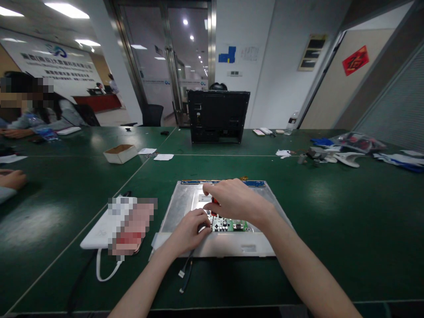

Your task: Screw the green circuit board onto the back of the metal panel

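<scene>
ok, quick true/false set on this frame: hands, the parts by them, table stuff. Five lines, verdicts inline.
1. The right hand holds a red-handled tool above the panel. True.
2. The left hand lies on the bare table right of the panel. False: the left hand is over the panel, beside the green circuit board.
3. Cables with white connectors reach past the panel's near edge. True.
4. The open box is to the right of the black housing in the picture. False: it is to the left.
5. A clear bottle stands near the table's far edge. True.
</scene>
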Available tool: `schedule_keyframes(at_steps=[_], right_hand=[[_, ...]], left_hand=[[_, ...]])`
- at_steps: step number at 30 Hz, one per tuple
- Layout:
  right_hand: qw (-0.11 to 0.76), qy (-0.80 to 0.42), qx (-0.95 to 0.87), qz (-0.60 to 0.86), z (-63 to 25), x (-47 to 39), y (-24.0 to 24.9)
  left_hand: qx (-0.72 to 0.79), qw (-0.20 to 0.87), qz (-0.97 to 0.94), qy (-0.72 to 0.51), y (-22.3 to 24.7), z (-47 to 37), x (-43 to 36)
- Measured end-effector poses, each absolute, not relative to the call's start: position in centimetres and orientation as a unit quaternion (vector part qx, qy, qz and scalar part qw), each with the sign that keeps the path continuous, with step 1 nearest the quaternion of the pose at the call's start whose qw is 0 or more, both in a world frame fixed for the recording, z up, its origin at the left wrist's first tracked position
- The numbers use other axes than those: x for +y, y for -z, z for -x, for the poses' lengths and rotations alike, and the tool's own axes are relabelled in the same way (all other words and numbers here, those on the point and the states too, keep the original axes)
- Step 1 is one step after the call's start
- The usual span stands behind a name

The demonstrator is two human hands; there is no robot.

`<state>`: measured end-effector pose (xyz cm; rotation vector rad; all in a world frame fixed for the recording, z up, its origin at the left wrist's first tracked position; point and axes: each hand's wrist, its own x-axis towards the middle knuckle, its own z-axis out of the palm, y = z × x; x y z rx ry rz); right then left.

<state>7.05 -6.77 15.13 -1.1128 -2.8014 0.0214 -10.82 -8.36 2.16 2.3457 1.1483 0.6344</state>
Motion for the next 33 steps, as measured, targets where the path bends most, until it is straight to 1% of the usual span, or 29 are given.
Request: schedule_keyframes(at_steps=[6,15,18,22,28,33], right_hand=[[0.052,-0.024,-0.945,0.323,-7.15,-7.17,-15.43],[0.072,0.000,-0.925,0.374,-6.78,-6.65,-15.10],[0.065,-0.001,-0.922,0.383,-6.77,-6.63,-15.16],[0.052,-0.026,-0.931,0.360,-6.97,-6.89,-15.37],[0.051,-0.011,-0.943,0.330,-7.23,-7.13,-15.35],[0.047,-0.009,-0.937,0.346,-7.08,-6.98,-15.26]], left_hand=[[0.408,0.209,-0.856,-0.239,-1.43,10.86,-8.07],[0.420,0.222,-0.850,-0.227,-2.29,10.80,-8.35],[0.421,0.220,-0.851,-0.224,-2.36,10.80,-8.39],[0.418,0.216,-0.851,-0.233,-2.03,10.84,-8.33],[0.411,0.206,-0.856,-0.236,-1.60,10.90,-8.16],[0.413,0.210,-0.855,-0.234,-1.95,10.80,-8.27]])
